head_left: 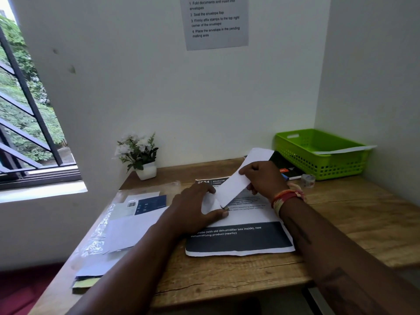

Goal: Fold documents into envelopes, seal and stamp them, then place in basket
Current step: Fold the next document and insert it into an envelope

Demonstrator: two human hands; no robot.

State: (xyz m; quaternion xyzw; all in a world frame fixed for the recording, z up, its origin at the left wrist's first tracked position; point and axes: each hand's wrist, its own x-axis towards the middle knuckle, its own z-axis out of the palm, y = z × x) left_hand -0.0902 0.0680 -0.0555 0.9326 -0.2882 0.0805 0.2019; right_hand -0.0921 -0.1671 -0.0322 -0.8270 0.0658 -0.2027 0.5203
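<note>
Our right hand (261,178) pinches a folded white document (241,178) near its upper half and holds it tilted off the desk, while our left hand (197,208) grips the lower end, where a white envelope (210,204) seems to sit under the fingers; the view there is crowded, so we cannot say for sure whether the fold has entered the envelope's mouth. We judge this to be the insertion step, with folding done for this sheet and sealing and stamping still ahead. Beneath both hands lies a printed sheet (238,237) with a dark band, flat on the wooden desk (341,223). To the left lie spare envelopes (131,230) on a clear plastic sleeve (100,233). Behind the right wrist lie a dark notebook (286,167) and a small roll of tape (308,180). At the far right corner stands the green basket (302,153), with one white envelope-like piece (343,150) resting across its rim, so we take it that one item is already delivered
</note>
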